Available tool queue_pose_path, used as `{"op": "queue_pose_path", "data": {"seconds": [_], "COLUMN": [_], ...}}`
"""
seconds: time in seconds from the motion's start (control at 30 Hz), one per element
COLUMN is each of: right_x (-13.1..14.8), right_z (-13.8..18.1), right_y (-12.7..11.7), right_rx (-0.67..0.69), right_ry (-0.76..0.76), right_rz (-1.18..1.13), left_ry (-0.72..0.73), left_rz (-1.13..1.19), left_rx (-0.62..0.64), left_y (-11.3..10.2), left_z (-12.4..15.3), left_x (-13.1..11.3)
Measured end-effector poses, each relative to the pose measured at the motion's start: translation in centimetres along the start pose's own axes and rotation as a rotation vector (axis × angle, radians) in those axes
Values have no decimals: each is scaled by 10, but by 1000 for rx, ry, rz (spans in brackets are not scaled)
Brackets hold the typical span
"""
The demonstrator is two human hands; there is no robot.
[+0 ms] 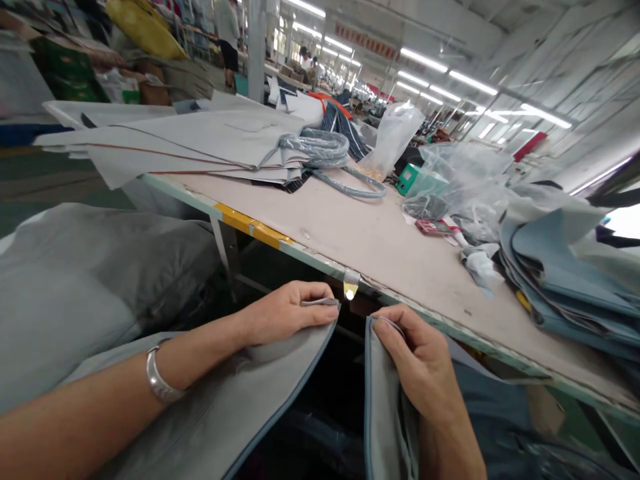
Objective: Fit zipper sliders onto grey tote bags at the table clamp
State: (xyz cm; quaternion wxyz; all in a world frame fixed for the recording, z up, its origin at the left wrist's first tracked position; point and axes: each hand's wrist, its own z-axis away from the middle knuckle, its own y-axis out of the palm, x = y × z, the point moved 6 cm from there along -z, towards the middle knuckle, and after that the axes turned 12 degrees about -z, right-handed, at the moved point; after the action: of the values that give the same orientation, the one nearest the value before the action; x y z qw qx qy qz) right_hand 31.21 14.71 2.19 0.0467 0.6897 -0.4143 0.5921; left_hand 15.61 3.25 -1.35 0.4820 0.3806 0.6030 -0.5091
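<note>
My left hand (295,310), with a silver bangle on its wrist, pinches the upper corner of a grey fabric panel (270,387) edged with blue-grey piping. Across a narrow gap, my right hand (417,353) grips the top of another piped grey fabric edge (383,407) between thumb and fingers. Both held corners are at about the same height, just in front of the table edge. The fabric hangs down from each hand toward the bottom of the view. Whether the two edges belong to one piece cannot be seen.
The table (350,227) spans the view. Grey cut panels (200,137) overhang its left end, beside plastic-wrapped piping coils (320,148). Clear plastic bags (465,173), a green box (409,179) and folded blue-grey fabric (565,267) lie on the right. A grey fabric pile (100,267) stands left. A person (227,40) stands far back.
</note>
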Motion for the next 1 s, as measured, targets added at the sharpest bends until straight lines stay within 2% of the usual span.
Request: {"op": "queue_pose_path", "data": {"seconds": [0.1,0.2,0.33,0.47,0.53,0.63,0.73,0.8,0.87,1.0], "right_x": [-4,-7,-13,-28,-33,-38,-49,-52,-48,-32], "right_z": [-2,-4,-2,6,11,16,24,30,35,39], "right_y": [3,11,17,12,7,-2,-7,-4,4,23], "right_rx": [-10,-8,47,175,175,52,-76,-73,-6,98], "right_ry": [-83,-135,-66,119,143,114,158,197,204,202], "right_rz": [17,34,25,116,102,31,-176,-370,-478,-441], "left_ry": [11,105,76,-15,12,142,113,62,56,148], "left_rz": [162,161,104,153,137,23,51,111,88,-22], "left_rx": [40,24,11,55,84,87,72,20,-55,-171], "left_y": [20,36,47,47,45,41,38,36,31,24], "left_z": [0,0,2,6,9,15,18,19,21,28], "left_x": [7,1,6,16,12,0,1,7,10,5]}}
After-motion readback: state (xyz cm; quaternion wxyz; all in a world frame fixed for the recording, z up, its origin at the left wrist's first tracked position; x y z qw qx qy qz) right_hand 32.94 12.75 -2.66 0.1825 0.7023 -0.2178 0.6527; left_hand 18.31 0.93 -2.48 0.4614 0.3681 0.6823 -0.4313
